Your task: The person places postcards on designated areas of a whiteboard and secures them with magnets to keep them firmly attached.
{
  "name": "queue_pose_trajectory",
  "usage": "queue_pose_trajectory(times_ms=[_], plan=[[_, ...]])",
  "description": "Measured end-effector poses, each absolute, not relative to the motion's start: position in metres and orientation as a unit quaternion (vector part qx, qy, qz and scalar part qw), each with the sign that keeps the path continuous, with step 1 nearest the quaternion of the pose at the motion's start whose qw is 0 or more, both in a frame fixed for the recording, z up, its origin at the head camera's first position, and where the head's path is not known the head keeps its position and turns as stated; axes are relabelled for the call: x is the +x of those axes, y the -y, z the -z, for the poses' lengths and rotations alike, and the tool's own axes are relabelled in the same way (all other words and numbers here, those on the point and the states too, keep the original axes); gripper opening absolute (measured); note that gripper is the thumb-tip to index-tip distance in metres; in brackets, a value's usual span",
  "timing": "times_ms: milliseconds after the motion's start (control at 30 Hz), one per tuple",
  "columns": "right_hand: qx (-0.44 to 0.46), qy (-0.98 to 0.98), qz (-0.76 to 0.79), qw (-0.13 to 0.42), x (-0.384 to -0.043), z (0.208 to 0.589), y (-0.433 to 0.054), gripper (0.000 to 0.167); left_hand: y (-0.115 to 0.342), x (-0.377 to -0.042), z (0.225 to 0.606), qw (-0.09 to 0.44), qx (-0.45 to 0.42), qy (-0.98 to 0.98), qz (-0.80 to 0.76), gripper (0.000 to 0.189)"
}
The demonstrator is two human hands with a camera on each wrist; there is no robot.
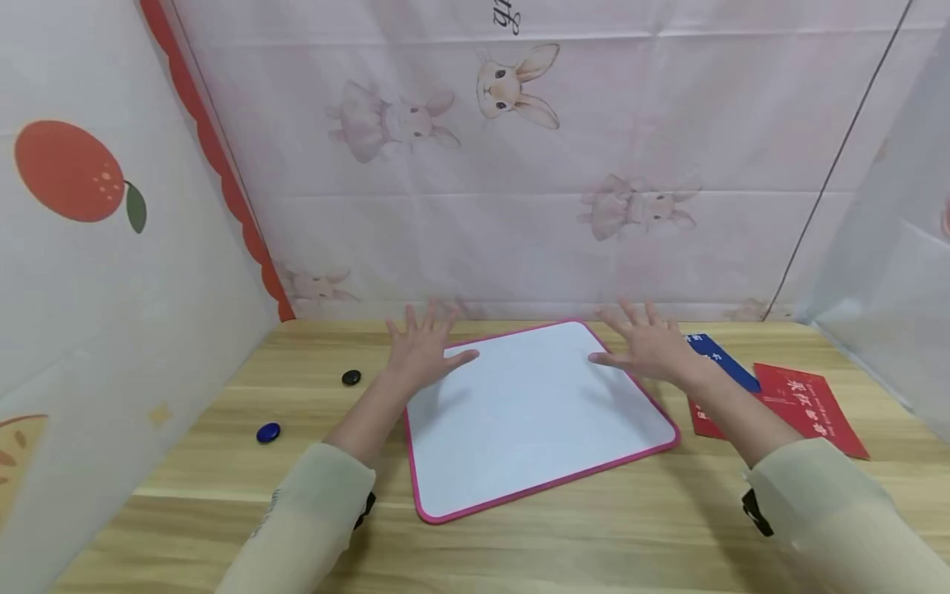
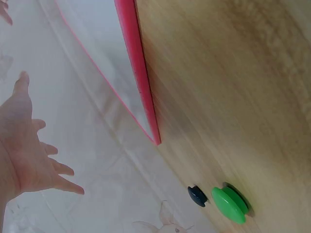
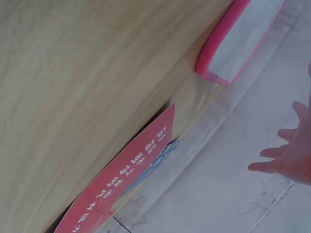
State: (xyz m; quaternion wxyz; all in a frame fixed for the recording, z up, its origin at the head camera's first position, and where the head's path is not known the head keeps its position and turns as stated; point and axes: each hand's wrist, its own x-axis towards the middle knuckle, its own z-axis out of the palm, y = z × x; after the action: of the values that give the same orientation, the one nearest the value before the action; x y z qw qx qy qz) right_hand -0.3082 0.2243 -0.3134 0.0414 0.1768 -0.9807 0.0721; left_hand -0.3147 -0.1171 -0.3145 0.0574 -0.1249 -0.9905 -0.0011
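A whiteboard (image 1: 534, 412) with a pink rim lies slightly turned on the wooden table. My left hand (image 1: 421, 351) hovers over its far left corner, fingers spread and the thumb pointing inward. The same hand (image 2: 29, 150) hangs clear of the tabletop in the left wrist view, with nothing in it. Over the board's right edge is my right hand (image 1: 646, 342), also with spread fingers and empty. In the right wrist view this hand (image 3: 289, 145) is raised above the table, partly cut off by the frame.
Left of the board lie a black round magnet (image 1: 351, 377) and a blue one (image 1: 268, 432). A green round magnet (image 2: 229, 204) shows in the left wrist view. Red cards (image 1: 809, 408) and a blue card (image 1: 720, 363) lie at the right. A rabbit-print curtain (image 1: 460, 214) hangs behind.
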Motion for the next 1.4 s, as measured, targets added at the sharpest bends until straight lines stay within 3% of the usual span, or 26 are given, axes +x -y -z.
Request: queue_pose_trajectory(times_ms=[300,600,833,1133,1400], plan=[[0.244,0.964,-0.095,0.049,-0.298,0.318,-0.22,0.08,0.12,-0.305,0.31,0.049,-0.148,0.987,0.033,0.084],[0.27,0.957,-0.104,0.006,-0.289,0.322,-0.22,0.082,0.119,-0.288,0.308,0.032,-0.172,0.982,0.067,0.082],[0.294,0.952,-0.085,0.001,-0.276,0.327,-0.225,0.08,0.11,-0.268,0.312,-0.012,-0.195,0.98,0.035,0.08],[0.295,0.951,-0.085,-0.044,-0.265,0.334,-0.233,0.082,0.101,-0.246,0.323,-0.052,-0.212,0.976,0.016,0.081],[0.268,0.95,-0.106,-0.117,-0.26,0.336,-0.235,0.082,0.096,-0.221,0.323,-0.134,-0.202,0.97,0.008,0.082]])
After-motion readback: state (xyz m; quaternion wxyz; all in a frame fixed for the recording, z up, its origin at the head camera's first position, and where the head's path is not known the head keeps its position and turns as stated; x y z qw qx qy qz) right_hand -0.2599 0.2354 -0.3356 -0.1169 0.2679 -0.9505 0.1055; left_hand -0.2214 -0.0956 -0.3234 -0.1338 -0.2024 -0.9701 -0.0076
